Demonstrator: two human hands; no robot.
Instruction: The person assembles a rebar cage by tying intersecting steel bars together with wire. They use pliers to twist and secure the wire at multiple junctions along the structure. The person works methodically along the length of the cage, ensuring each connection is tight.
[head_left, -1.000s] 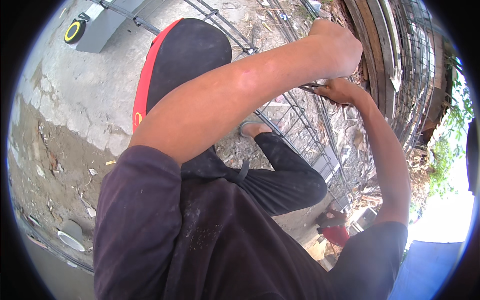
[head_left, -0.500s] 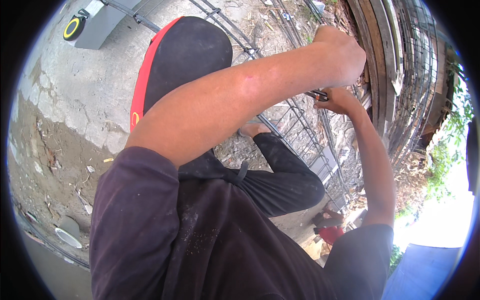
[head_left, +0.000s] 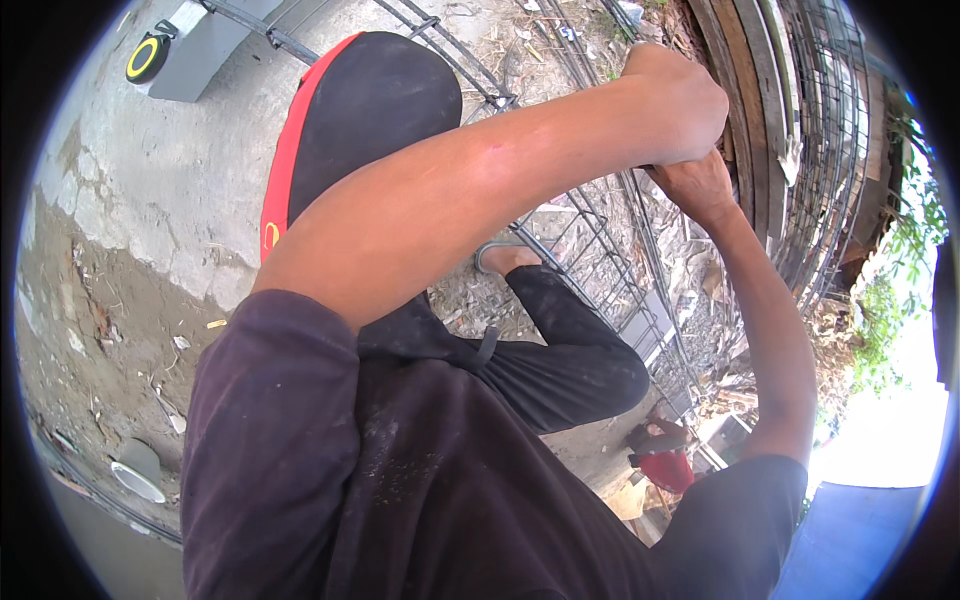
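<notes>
My left hand is closed in a fist above a steel rebar cage, its forearm crossing over the cage. Its fingers face away, so what they hold is hidden. Just below it, my right hand is closed and almost touches or overlaps the left one. A small end of a dark tool shows beside the right fingers; the rest is covered. The cage's long bars run from the upper left, past my bent knees, to the lower right.
Weathered boards and wire mesh stand at the right. A round black-and-yellow device rests against a grey block at the upper left. A cup lies at the lower left. Something red is beyond my right knee.
My right hand has moved up to my left hand, and the dark tool in it is now mostly hidden. My left hand has shifted slightly upward.
</notes>
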